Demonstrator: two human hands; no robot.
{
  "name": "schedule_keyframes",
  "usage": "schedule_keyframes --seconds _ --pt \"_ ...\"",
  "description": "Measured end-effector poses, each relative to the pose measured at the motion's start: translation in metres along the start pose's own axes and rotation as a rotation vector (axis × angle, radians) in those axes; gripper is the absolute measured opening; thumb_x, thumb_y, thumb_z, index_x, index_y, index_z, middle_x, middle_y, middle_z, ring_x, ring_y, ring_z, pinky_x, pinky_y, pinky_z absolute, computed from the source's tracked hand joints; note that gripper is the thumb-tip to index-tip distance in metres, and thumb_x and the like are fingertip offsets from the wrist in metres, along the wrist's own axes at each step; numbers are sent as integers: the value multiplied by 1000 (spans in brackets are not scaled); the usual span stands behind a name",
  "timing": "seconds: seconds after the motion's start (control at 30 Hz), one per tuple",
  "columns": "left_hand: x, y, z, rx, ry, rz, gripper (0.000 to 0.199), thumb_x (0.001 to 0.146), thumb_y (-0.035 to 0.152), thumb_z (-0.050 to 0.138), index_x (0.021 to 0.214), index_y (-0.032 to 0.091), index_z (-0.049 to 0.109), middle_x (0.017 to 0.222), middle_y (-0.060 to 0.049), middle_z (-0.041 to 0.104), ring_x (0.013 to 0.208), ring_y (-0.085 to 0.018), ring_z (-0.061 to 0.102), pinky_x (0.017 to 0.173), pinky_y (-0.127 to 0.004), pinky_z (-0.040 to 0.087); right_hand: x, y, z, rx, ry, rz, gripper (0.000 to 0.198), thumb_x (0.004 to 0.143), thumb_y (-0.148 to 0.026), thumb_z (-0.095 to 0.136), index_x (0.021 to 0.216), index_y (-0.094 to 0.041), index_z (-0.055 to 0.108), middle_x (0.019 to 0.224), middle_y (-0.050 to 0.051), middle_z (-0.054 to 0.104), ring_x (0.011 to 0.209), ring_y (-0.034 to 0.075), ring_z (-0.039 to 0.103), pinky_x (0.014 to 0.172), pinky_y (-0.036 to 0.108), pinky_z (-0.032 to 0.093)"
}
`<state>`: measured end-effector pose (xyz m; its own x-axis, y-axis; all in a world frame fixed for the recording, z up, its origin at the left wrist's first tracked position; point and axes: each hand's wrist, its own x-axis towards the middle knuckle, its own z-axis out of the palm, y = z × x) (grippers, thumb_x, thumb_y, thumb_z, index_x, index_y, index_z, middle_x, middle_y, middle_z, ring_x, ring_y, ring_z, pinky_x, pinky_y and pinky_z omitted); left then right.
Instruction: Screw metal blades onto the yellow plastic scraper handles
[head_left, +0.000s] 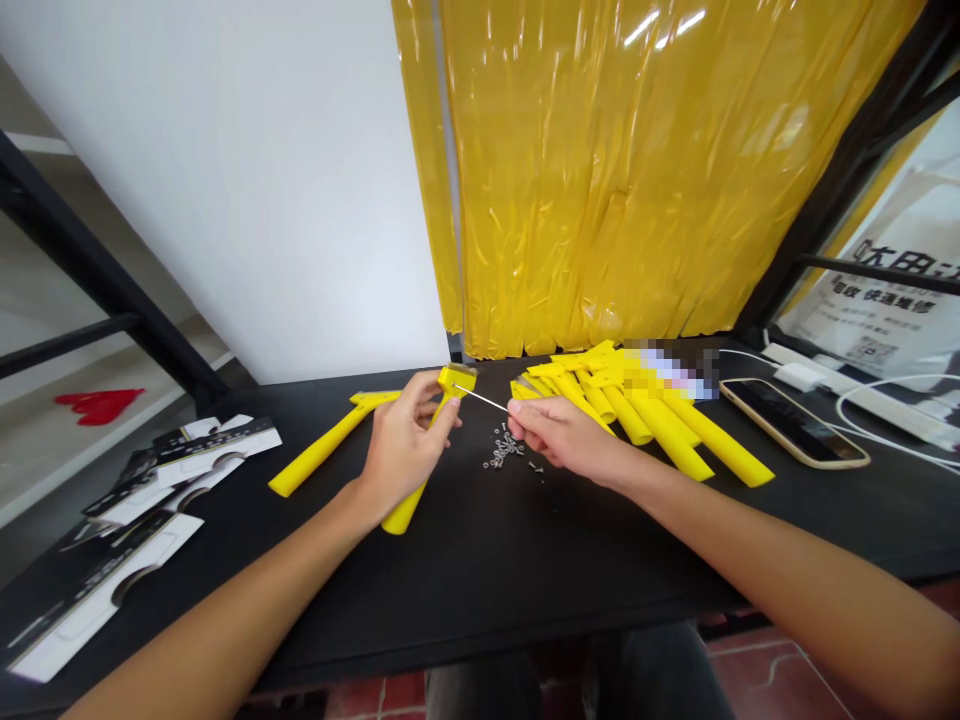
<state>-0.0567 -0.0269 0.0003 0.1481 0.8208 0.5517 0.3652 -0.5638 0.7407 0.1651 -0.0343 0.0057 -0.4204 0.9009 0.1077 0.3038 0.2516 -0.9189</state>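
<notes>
My left hand (409, 430) is closed around a yellow scraper (405, 512), just below its head, where a silvery strip runs along the top edge. The handle slants down toward the front of the table. From the closed fingers of my right hand (555, 428) a thin metal rod (487, 400) sticks out to the left. Its tip meets the scraper's head; the rod's other end is hidden in my fist. Small loose screws and nuts (504, 452) lie in a pile on the black table, just below and left of my right hand.
Another yellow scraper (319, 455) lies left of my left hand. Several more yellow scrapers (660, 425) are heaped to the right, beside a phone (795, 420) and white cables. Printed cards (150, 520) lie at the left. Yellow plastic strips (600, 200) hang behind.
</notes>
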Motion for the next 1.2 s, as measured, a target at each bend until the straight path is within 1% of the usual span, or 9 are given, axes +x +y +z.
schedule_keyframes --seconds 0.07,0.3,0.43,0.53,0.63,0.8,0.97,1.07,1.2 --pt "0 -1 0 -5 -13 0 27 92 33 63 116 22 58 112 -7 69 71 -16 72 47 -20 58 1 1 1 37 -7 35 47 101 -54 35 74 -21 53 57 -6 39 49 11 35 50 26 28" --pt "1 -2 -1 5 -41 -20 28 92 32 63 116 20 58 114 -9 69 70 -16 72 45 -20 57 -1 5 2 -407 247 -225 20 99 -40 50 91 -22 53 76 -2 57 69 15 52 66 29 36" --pt "1 0 -1 18 -48 -17 28 92 33 62 117 21 58 114 -9 70 71 -16 72 46 -20 57 -2 4 1 -520 262 -286 26 102 -36 42 85 -21 55 78 1 60 72 17 53 69 31 35" --pt "1 0 -1 -14 -59 -21 29 91 33 63 117 21 58 115 -9 69 71 -16 72 45 -20 57 -1 4 1 -398 213 -249 35 103 -41 39 79 -21 55 73 1 58 69 16 54 67 30 36" --pt "1 0 0 -52 -67 -26 29 91 33 63 117 21 57 121 -10 67 70 -16 72 45 -21 57 1 4 1 -145 124 -143 43 101 -50 41 73 -20 54 64 -2 49 60 13 46 59 27 34" --pt "0 -1 0 -50 -51 -18 30 91 34 62 118 22 57 118 -9 68 71 -16 72 45 -20 57 0 -1 1 422 -105 193 45 95 -60 49 71 -22 43 54 -10 27 43 7 16 40 23 11" --pt "0 -1 -1 -26 -72 -12 31 92 34 62 120 22 58 121 -9 67 72 -16 72 47 -20 57 -2 -1 -3 725 -323 336 41 97 -52 49 72 -23 36 55 -11 18 47 8 5 39 22 4" --pt "1 -2 -2 -15 -88 -11 30 93 34 61 120 22 57 123 -9 67 73 -16 72 48 -21 57 -1 2 -4 727 -358 360 40 98 -52 46 72 -23 36 55 -11 17 47 9 5 39 22 5" --pt "4 -3 -1 -31 -111 -43 32 90 32 63 120 22 59 116 -9 71 74 -17 73 48 -21 56 2 2 -3 350 -142 222 50 96 -60 45 66 -22 38 53 -9 27 44 7 16 39 21 10"
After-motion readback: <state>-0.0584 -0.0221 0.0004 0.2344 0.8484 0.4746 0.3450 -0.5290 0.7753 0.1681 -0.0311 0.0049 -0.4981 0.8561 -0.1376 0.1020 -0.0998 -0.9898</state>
